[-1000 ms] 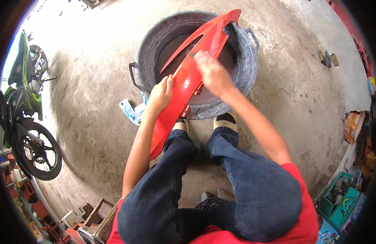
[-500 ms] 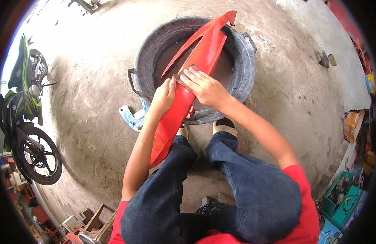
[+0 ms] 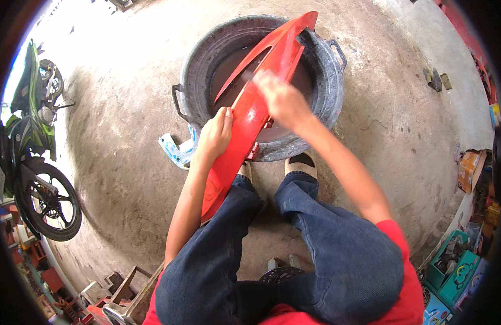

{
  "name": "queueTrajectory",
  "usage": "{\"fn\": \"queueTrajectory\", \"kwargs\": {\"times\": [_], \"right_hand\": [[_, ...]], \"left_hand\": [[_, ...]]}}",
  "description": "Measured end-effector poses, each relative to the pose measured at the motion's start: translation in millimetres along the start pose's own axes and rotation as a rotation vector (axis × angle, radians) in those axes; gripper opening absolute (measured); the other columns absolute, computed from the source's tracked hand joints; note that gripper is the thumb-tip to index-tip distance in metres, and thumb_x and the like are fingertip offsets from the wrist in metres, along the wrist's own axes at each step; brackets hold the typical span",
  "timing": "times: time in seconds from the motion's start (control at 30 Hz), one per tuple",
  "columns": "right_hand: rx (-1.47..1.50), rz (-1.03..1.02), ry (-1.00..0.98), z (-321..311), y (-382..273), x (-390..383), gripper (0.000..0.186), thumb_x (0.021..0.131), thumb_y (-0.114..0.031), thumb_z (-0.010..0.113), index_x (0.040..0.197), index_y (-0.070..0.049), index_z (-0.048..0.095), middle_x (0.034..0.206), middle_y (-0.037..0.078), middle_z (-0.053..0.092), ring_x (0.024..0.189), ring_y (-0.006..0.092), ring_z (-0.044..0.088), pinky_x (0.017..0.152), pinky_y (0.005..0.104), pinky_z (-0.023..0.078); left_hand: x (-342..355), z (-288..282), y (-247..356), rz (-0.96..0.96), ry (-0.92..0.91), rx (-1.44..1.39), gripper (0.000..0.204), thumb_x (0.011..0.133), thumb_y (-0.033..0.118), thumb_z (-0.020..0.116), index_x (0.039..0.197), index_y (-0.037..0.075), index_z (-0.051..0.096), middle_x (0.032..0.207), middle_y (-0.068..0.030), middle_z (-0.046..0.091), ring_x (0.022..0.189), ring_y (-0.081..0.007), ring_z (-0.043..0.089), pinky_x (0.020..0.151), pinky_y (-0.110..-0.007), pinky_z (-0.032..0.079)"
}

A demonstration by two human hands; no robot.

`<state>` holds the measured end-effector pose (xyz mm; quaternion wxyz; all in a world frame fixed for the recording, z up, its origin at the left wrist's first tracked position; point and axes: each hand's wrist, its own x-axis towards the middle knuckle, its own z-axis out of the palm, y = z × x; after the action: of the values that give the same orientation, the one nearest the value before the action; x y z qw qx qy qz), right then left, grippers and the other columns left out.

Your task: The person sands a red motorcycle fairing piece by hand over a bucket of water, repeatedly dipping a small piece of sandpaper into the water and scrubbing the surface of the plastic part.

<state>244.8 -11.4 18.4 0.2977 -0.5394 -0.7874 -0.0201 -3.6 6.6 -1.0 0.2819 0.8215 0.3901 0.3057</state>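
A long red plastic panel [image 3: 237, 149], slotted at its far end, slants from beside my left leg across a dark grey two-handled tub [image 3: 197, 62] of murky brown liquid. My left hand [image 3: 218, 132] grips the panel's left edge, thumb uppermost. Over the middle of the panel is my right hand [image 3: 283, 100], its fingers smeared by motion, so whatever they hold is unclear. A white and pale blue curved part [image 3: 174, 149] lies on the floor at the tub's lower left.
A green and black motorcycle [image 3: 31, 124] stands at the left. Wooden pieces [image 3: 123, 292] lie lower left. Along the right are a cardboard box [image 3: 470, 168], teal crates [image 3: 454, 271] and assorted clutter. Small scraps [image 3: 435, 78] lie right of the tub. My feet are at its near side.
Half a second ago my right fingers pressed a grey piece flat on the panel; now they have moved up the panel and blurred. My left hand still grips the edge.
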Motion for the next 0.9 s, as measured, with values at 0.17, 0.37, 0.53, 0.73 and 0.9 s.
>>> {"fn": "queueTrajectory", "kwargs": {"times": [0.17,0.37,0.53,0.73,0.9], "right_hand": [[-0.006,-0.021,-0.03,7.1,-7.9,-1.6,0.043,0.101,-0.014,0.048,0.136,0.006,0.061,0.139,0.027,0.063,0.134,0.0408,0.058,0.117,0.0458,0.045],[-0.032,-0.072,-0.071,1.5,-15.5,-2.6,0.045,0.097,-0.009,0.051,0.139,0.004,0.062,0.143,0.024,0.062,0.138,0.0373,0.057,0.119,0.0457,0.044],[0.057,0.193,0.025,5.4,4.0,-2.7,0.043,0.105,-0.017,0.048,0.14,0.004,0.06,0.146,0.026,0.059,0.139,0.039,0.055,0.118,0.0473,0.043],[0.084,-0.1,-0.092,-1.1,-45.1,-39.3,0.048,0.099,-0.01,0.045,0.143,0.0,0.06,0.143,0.021,0.063,0.136,0.0347,0.059,0.119,0.0458,0.043],[0.089,0.385,0.128,-3.3,51.2,-4.4,0.039,0.11,-0.017,0.048,0.141,0.005,0.059,0.146,0.024,0.058,0.14,0.0373,0.053,0.119,0.0423,0.043]], "left_hand": [[0.3,-2.4,8.4,-0.087,-0.081,-0.016,0.024,0.11,0.017,0.046,0.115,-0.002,0.058,0.104,-0.027,0.066,0.09,-0.0488,0.064,0.075,-0.055,0.05],[-2.6,1.6,-7.2,0.212,0.059,0.173,0.019,0.108,0.013,0.049,0.117,-0.001,0.059,0.111,-0.0243,0.065,0.085,-0.047,0.065,0.071,-0.055,0.051],[2.0,0.5,11.7,-0.237,-0.172,-0.003,0.021,0.108,0.012,0.049,0.119,-0.003,0.059,0.112,-0.0244,0.065,0.087,-0.0468,0.066,0.074,-0.056,0.052],[-2.5,5.1,-12.8,0.264,0.139,0.142,0.021,0.108,0.014,0.049,0.118,-0.002,0.058,0.107,-0.0216,0.064,0.085,-0.0472,0.066,0.072,-0.057,0.053],[4.7,13.3,-4.2,0.224,0.062,0.148,0.022,0.109,0.015,0.048,0.119,-0.002,0.058,0.108,-0.0216,0.065,0.085,-0.0473,0.066,0.071,-0.057,0.053]]}}
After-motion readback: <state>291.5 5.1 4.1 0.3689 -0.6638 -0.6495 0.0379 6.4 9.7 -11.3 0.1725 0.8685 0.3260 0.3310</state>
